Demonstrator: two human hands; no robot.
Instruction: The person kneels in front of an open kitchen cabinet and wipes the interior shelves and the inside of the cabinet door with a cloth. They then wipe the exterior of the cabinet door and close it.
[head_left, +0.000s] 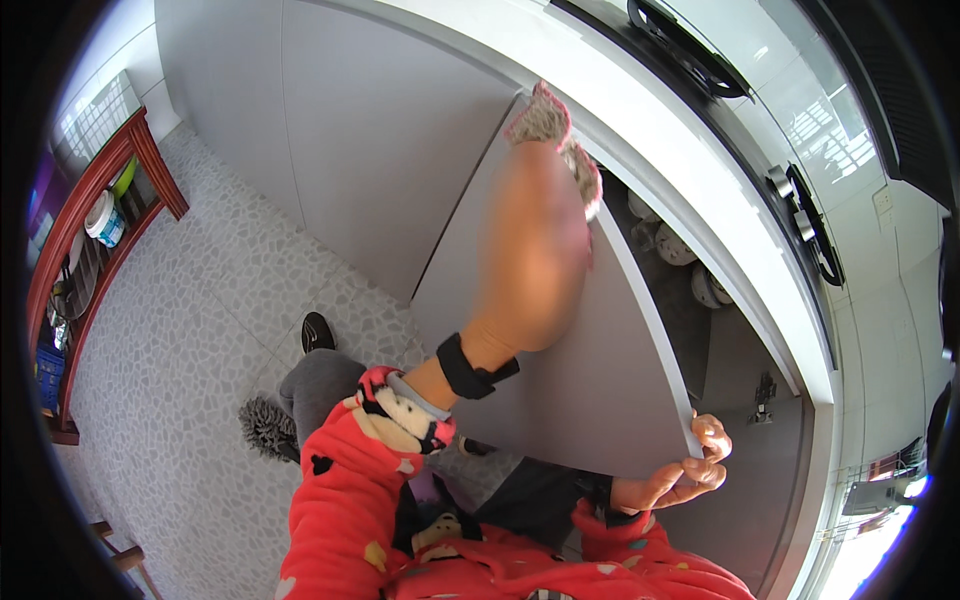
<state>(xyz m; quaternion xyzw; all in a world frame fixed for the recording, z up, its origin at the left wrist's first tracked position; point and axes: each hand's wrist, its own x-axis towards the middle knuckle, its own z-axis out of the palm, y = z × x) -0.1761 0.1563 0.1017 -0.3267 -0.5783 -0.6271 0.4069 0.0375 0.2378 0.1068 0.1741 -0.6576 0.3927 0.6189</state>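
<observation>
My left hand (529, 277), blurred and with a black band at its wrist, presses a brown cloth with pink edging (544, 120) near the top edge of a grey cabinet door (600, 397). Part of the cloth drapes beyond that edge. The door stands ajar. At its free side edge, my right hand (667, 484) grips the panel, with fingers on both sides. Behind the door, white bowls with dark patterns (675, 244) show inside the dark cabinet. A metal hinge (763, 397) sits on another grey panel to the right.
Above the cabinet runs a white countertop edge (675, 195) with a black gas hob (806, 225). On the left, a red wooden rack (82, 180) holds a white tub (105, 221) and a blue basket (49, 375). A grey shaggy mop head (266, 429) lies beside my leg.
</observation>
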